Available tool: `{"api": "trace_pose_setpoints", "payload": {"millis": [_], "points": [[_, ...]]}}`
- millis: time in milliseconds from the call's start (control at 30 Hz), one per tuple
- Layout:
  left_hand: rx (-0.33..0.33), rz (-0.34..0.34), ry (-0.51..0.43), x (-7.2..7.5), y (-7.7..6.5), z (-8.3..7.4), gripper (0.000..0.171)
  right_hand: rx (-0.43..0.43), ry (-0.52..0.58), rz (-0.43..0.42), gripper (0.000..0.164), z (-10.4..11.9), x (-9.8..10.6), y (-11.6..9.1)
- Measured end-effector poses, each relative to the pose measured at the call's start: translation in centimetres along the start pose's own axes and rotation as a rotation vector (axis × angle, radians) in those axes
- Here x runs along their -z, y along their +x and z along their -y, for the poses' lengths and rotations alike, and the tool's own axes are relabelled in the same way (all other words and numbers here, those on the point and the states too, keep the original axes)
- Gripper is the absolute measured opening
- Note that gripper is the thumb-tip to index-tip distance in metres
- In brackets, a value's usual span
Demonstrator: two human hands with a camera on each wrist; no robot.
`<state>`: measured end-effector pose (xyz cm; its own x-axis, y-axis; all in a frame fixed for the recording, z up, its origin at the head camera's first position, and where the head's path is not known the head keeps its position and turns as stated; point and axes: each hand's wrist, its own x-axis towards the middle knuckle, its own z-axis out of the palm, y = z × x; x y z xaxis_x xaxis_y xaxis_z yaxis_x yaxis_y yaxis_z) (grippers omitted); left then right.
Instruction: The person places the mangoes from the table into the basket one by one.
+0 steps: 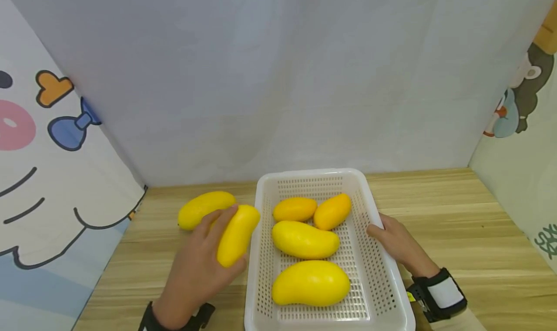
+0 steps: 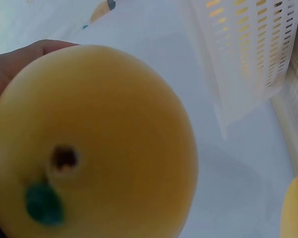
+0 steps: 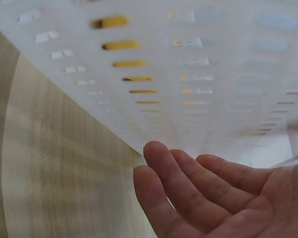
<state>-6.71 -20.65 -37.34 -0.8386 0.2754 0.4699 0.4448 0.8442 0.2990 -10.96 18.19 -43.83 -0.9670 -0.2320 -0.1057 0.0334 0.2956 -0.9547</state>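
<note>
My left hand (image 1: 202,265) grips a yellow mango (image 1: 238,236), raised beside the basket's left side. In the left wrist view that mango (image 2: 114,129) fills much of the frame, its stem end and a green leaf mark toward the camera. A white plastic basket (image 1: 375,278) holds two larger yellow mangoes (image 1: 311,282) and two smaller orange-yellow ones (image 1: 332,211). At the basket's right rim is my right hand (image 1: 398,241), thumb over the edge; its fingers (image 3: 188,198) lie along the outer wall in the right wrist view. Another yellow mango (image 1: 204,209) lies on the table behind my left hand.
The wooden table (image 1: 452,224) ends at a grey-white cloth backdrop (image 1: 304,79). Printed cartoon panels stand at the left (image 1: 65,200) and right (image 1: 522,176).
</note>
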Motion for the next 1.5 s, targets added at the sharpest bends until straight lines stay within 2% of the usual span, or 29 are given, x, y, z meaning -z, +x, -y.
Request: {"api": "trace_pose_setpoints", "payload": {"millis": [367,600,933,1300,1500], "points": [[-0.076,-0.017,0.032,-0.6,0.3,-0.6,0.089,0.007,0.004,0.001,0.048,0.2,0.0,0.0],[-0.146,0.008,0.003,-1.1,0.8,-1.5,0.087,-0.046,-0.013,-0.026,0.046,0.0,0.2,0.1],[-0.148,0.032,0.001,-1.5,1.1,-2.2,0.089,-0.046,-0.003,-0.022,0.047,-0.1,0.3,0.2],[-0.196,0.031,-0.036,-1.6,1.4,-2.5,0.091,-0.031,0.026,-0.012,0.048,0.1,0.1,0.0],[-0.184,0.032,-0.038,-1.8,2.1,-3.1,0.090,-0.029,0.023,-0.017,0.049,0.1,0.1,-0.1]]}}
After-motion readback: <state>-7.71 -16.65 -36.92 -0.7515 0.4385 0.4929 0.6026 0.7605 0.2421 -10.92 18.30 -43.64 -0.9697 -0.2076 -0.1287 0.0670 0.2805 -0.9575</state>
